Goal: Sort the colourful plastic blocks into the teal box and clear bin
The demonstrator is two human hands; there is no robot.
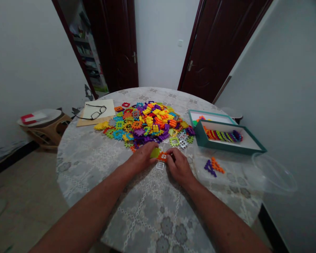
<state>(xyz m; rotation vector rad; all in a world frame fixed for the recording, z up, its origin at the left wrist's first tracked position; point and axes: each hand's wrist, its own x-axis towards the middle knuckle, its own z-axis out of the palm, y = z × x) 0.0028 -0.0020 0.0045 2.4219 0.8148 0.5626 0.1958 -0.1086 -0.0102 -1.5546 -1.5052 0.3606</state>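
Between my two hands is a pair of flat plastic building pieces with notched edges, close against each other. My left hand [144, 155] grips the yellow-green building piece [155, 152]. The fingers of my right hand [178, 162] pinch the orange building piece [162, 156], which has a window-like cutout. A white window-shaped piece [160, 166] lies on the tablecloth just below them. Right behind my hands rises a big heap of colourful plastic building pieces [137, 124]. Whether the two held pieces are locked together I cannot tell.
At the right, a green-edged box [226, 149] holds a row of coloured pieces, with its lid [213, 116] behind. Purple pieces [210, 168] and orange pieces [217, 165] lie near a clear plastic container [274, 174]. Eyeglasses [96, 114] rest on papers [109, 107] at the left.
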